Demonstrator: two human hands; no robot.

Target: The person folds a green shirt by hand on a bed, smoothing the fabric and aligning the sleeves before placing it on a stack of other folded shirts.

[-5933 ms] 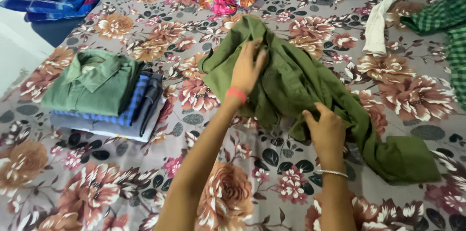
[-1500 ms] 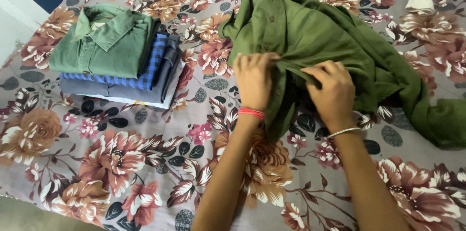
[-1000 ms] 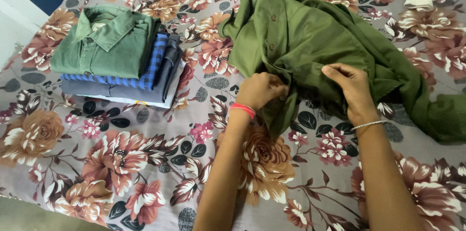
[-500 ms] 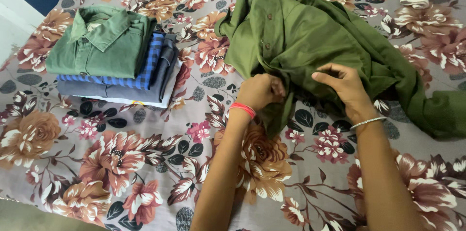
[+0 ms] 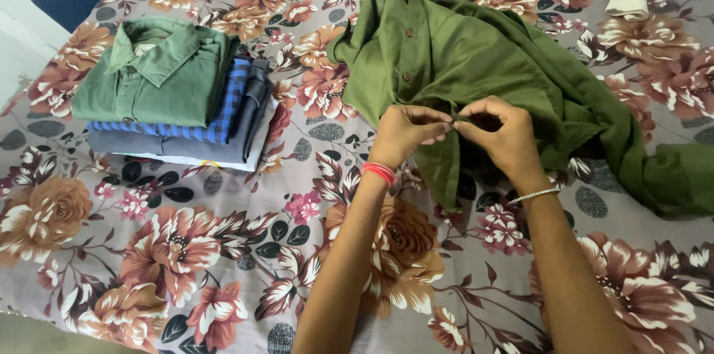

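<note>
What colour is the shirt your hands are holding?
Olive green, plain, with no pattern: the shirt shows in the head view.

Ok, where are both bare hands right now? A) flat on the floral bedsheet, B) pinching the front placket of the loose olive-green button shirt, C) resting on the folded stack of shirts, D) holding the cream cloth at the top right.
B: the left hand and right hand meet fingertip to fingertip on the button edge of the loose olive-green button shirt, away from the folded stack of shirts.

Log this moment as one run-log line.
left hand: pinching placket | right hand: pinching placket | olive green shirt: unfolded on floral bedsheet
</note>
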